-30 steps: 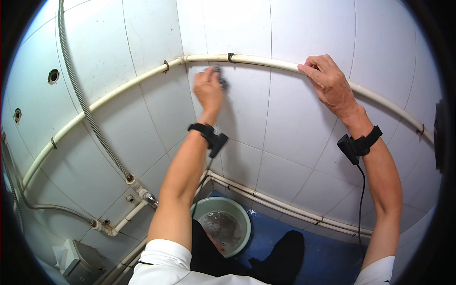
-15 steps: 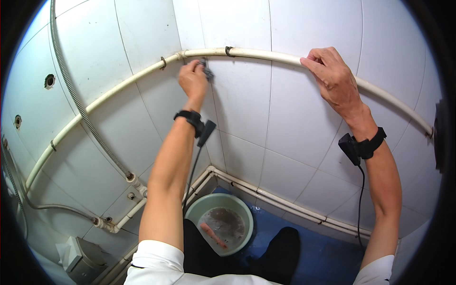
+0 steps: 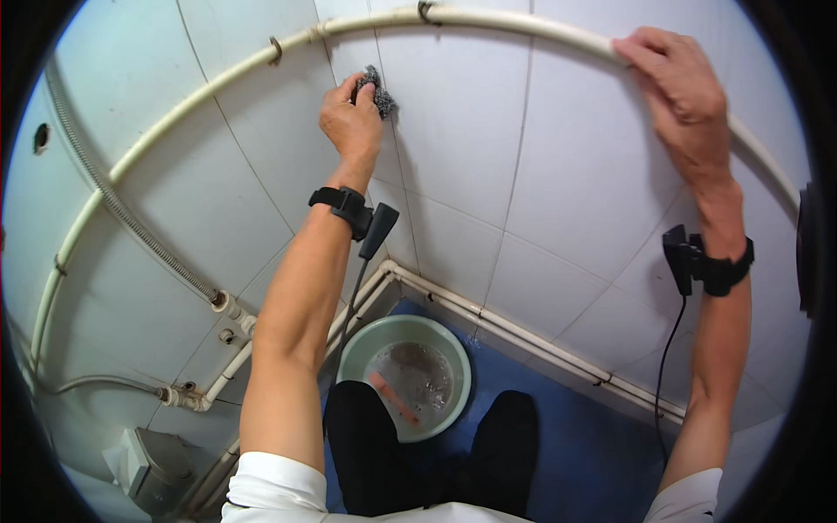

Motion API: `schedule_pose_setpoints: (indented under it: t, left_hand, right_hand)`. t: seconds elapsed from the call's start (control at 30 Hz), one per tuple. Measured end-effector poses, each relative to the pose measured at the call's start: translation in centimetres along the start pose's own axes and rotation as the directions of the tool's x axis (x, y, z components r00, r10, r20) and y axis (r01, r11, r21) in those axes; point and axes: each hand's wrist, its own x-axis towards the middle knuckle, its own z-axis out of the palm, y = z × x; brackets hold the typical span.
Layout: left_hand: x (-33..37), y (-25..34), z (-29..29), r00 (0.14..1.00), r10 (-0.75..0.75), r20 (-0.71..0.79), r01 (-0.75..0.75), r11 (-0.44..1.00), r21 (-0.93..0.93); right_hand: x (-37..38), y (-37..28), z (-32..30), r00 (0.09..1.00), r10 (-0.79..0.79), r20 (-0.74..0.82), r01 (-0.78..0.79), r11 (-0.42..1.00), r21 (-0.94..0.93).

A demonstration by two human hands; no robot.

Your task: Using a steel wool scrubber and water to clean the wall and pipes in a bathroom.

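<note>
A grey steel wool scourer (image 3: 382,100) is pinched in my left hand (image 3: 350,126), close to the white tiled wall by the corner. The hand is below the white pipe (image 3: 488,17) and apart from it. Whether the scourer touches the tiles I cannot tell. Over on the right, my right hand (image 3: 684,96) grips that same pipe with thumb and fingertips; part of the grip is hidden behind the hand. Each wrist wears a black strap with a small cabled device.
Below, a pale green basin (image 3: 466,375) of murky, foamy water holds a long pinkish-orange object (image 3: 392,398). It stands on the blue floor (image 3: 571,436) by my legs. Low pipes (image 3: 540,344) follow the walls. Left are a metal hose (image 3: 131,218) and a tissue box (image 3: 157,471).
The view has tilted lower, so the pipe appears higher. My left hand with the scourer has dropped farther below the pipe. My right hand stays at the pipe.
</note>
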Motion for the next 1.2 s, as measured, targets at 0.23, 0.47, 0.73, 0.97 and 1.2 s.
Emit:
schedule_pose_setpoints:
  t: [0.23,0.47,0.73,0.97,1.2]
  left_hand:
    - [-4.5,-2.2,-1.6,0.903,-0.366,0.223,0.390,0.918,-0.075]
    - [5.6,2.0,-0.4,0.891,-0.453,0.024,0.451,0.878,-0.161]
    - [-2.1,9.5,0.4,0.716,-0.689,0.115,0.697,0.714,-0.066]
    - [5.3,3.7,1.2,0.619,-0.784,-0.054,0.776,0.620,-0.114]
    - [-2.5,11.9,3.0,0.724,-0.680,-0.117,0.687,0.726,0.028]
  right_hand:
    - [1.2,-0.8,-2.7,0.945,0.201,0.258,-0.173,0.977,-0.126]
    - [5.4,-3.8,-1.6,0.842,0.402,0.360,-0.430,0.903,-0.003]
    - [7.7,-2.6,-3.4,0.669,0.505,0.546,-0.580,0.813,-0.041]
    - [7.3,-1.9,-3.0,0.590,0.514,0.623,-0.650,0.760,-0.012]
    - [7.4,-1.1,-4.9,0.490,0.476,0.730,-0.640,0.765,-0.070]
